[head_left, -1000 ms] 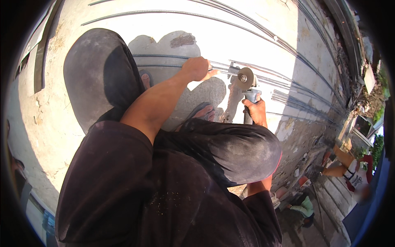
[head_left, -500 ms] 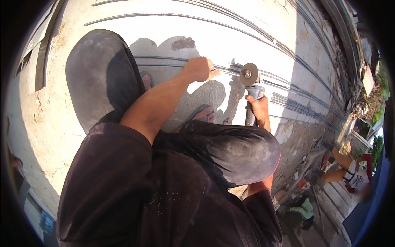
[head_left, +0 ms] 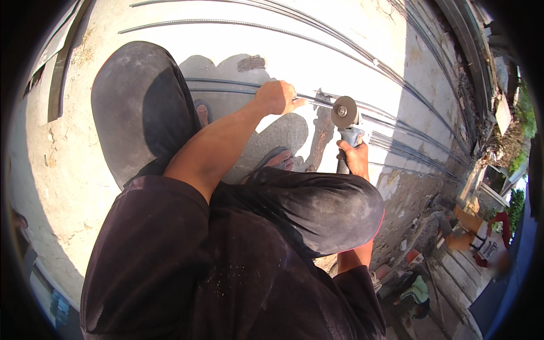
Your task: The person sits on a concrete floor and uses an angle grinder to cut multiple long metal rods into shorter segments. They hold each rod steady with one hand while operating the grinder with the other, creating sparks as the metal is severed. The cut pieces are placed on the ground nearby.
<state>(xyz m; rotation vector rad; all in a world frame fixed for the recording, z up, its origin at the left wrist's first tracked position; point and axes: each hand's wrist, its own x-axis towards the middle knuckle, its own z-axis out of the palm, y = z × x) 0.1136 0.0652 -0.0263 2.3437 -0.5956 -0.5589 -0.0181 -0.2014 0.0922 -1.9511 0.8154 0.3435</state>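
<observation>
My left hand (head_left: 276, 97) is closed around a pair of thin ribbed steel rebars (head_left: 224, 90) that run left to right just above the concrete. In my right hand (head_left: 356, 157) is an angle grinder (head_left: 352, 135), gripped by its dark body below the blue head. Its round cutting disc (head_left: 344, 111) is upright, right of my left hand, over or beside the bars; whether disc and steel touch, I cannot tell. A dark strip (head_left: 322, 127), perhaps wood, lies on the ground under the bars, left of the disc.
More long rebars (head_left: 249, 24) lie across the far ground, and another bundle (head_left: 405, 148) stretches right of the grinder. My sandalled foot (head_left: 279, 159) is close below the bars. Two people are at the lower right, one in a white top (head_left: 492, 249), beside planks (head_left: 462, 266).
The grinder has shifted very slightly, its disc now turned more face-on. My left hand has moved a little to the right along with the bars.
</observation>
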